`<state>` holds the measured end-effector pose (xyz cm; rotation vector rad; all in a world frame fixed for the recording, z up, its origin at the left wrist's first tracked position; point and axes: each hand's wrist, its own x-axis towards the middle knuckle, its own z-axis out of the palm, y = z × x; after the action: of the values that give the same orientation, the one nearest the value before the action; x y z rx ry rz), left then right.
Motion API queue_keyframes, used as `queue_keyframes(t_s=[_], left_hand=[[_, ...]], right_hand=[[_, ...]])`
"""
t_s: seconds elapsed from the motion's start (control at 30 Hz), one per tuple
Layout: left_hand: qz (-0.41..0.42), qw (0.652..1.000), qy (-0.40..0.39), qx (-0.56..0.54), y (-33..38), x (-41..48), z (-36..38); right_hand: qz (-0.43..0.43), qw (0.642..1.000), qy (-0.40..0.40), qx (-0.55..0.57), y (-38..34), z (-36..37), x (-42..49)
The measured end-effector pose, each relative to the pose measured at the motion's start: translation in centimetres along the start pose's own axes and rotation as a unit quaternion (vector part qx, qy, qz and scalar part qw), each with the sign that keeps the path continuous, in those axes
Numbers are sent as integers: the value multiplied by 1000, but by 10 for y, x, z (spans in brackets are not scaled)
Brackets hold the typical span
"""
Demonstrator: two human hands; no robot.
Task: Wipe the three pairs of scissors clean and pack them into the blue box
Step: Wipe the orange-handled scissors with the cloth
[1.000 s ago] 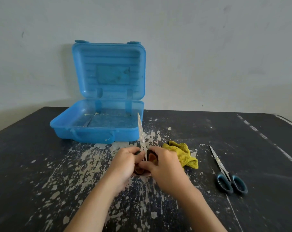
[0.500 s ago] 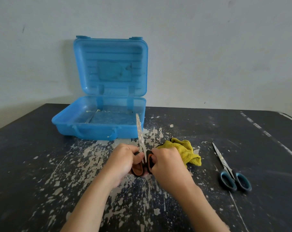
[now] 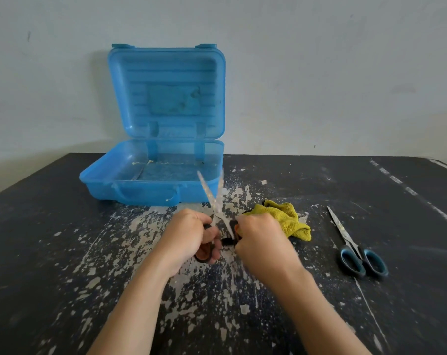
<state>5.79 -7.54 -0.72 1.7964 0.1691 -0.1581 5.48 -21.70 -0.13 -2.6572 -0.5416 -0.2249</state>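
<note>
I hold a pair of scissors with black and orange handles point(image 3: 213, 201) upright over the table. My left hand point(image 3: 191, 237) grips one handle loop and my right hand point(image 3: 260, 242) grips the other. The stained blades stand spread apart in a narrow V, tips up in front of the blue box point(image 3: 130, 185). The box stands open, its lid leaning on the wall; something thin lies inside at the left. A yellow cloth point(image 3: 283, 219) lies crumpled just right of my right hand. A second pair of scissors with teal handles point(image 3: 355, 249) lies shut on the table at the right.
The black table point(image 3: 50, 252) is flecked with pale paint, most of all around my hands. A white line crosses its far right side. A plain pale wall stands right behind the box.
The blades were together and now stand spread apart. My two hands have pulled the handle loops away from each other.
</note>
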Motion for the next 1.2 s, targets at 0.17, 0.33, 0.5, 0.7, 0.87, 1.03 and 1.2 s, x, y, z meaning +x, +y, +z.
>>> queue_keyframes(t_s=[0.17, 0.33, 0.5, 0.7, 0.87, 1.03, 1.2], left_hand=[[6, 1000, -7, 3, -4, 0, 0], [14, 999, -12, -35, -2, -2, 5], [24, 999, 8, -41, 0, -5, 5], [48, 997, 64, 0, 0, -4, 2], [67, 993, 91, 43, -3, -3, 1], [73, 989, 105, 70, -3, -4, 0], [73, 989, 112, 64, -3, -4, 0]], right_hand=[[8, 1000, 17, -19, 10, -2, -1], [3, 999, 38, 9, 13, 1, -4], [-16, 994, 91, 50, 17, 3, -8], [155, 968, 195, 19, 34, -9, 16], [257, 964, 65, -3, 46, 1, 31], [255, 957, 86, 108, 51, -4, 30], [245, 955, 56, 159, 63, -7, 32]])
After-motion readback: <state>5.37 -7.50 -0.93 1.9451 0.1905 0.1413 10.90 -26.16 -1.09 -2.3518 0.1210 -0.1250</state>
